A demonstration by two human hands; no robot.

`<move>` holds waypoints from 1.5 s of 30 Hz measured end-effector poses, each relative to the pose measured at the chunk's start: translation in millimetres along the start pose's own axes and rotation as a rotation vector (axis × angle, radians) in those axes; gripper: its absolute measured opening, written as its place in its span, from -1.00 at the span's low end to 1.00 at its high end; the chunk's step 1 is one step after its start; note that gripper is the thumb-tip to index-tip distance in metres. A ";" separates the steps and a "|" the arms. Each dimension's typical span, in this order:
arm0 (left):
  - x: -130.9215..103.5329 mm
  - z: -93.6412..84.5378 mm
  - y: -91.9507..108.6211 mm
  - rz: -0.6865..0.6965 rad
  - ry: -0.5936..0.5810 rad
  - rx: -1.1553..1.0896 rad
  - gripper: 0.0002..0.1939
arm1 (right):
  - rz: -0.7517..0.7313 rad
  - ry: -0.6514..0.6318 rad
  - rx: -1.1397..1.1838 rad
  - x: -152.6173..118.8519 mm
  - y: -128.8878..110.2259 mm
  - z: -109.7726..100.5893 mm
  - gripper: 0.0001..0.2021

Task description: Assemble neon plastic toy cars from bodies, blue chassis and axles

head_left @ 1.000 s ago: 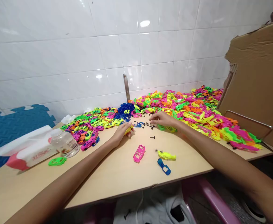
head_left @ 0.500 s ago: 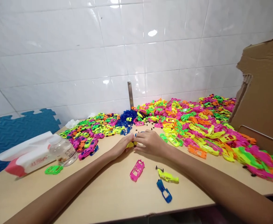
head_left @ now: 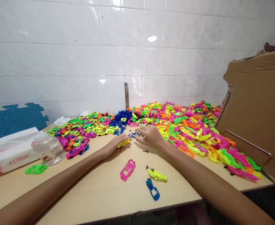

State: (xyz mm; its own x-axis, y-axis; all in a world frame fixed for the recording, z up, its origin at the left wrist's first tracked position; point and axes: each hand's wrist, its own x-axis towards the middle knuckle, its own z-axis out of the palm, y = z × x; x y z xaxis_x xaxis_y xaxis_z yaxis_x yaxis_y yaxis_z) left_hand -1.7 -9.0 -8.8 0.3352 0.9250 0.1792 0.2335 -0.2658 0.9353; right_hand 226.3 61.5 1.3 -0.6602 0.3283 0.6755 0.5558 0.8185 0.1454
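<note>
Yellow plastic shows between the fingers of the left hand (head_left: 112,147), which is closed on a small car shell (head_left: 124,143). Apart from it, the right hand (head_left: 150,136) is held low with bent fingers beside a blue car base (head_left: 134,134); whether it grips anything, I cannot tell. Just below the right hand, a black axle (head_left: 145,151) lies on the desk (head_left: 99,197). Nearer the person than both hands are a pink shell (head_left: 128,169), a yellow-green shell (head_left: 158,175) with another axle at its end, and a dark blue base (head_left: 153,189) just beside that shell. Beyond the hands, between them, sits a heap of blue pieces (head_left: 120,118). Bright shells (head_left: 189,125) spread past the right hand; small cars (head_left: 96,126) crowd beyond the left, and a clear bottle (head_left: 50,151) stands outward of that hand.
</note>
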 end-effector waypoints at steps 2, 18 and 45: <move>-0.7 0.7 -0.2 -0.016 -0.019 -0.010 -0.61 | 0.064 -0.015 -0.003 -1.2 19.9 -4.0 -0.66; -0.3 1.5 -4.1 -0.004 -0.044 -0.010 -0.57 | 0.336 -0.398 0.428 -13.1 62.7 -20.8 -0.76; 44.5 0.0 -27.4 0.028 0.380 -0.497 -0.76 | 0.431 0.027 0.894 44.3 0.1 34.9 -0.81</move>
State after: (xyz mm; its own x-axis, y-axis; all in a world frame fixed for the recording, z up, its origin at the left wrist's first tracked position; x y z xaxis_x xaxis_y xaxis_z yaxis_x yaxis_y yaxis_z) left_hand 6.8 39.4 -26.4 -0.0343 0.9758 0.2160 -0.2541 -0.2175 0.9424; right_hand 179.5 92.6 6.1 -0.4731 0.6798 0.5604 0.1527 0.6897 -0.7078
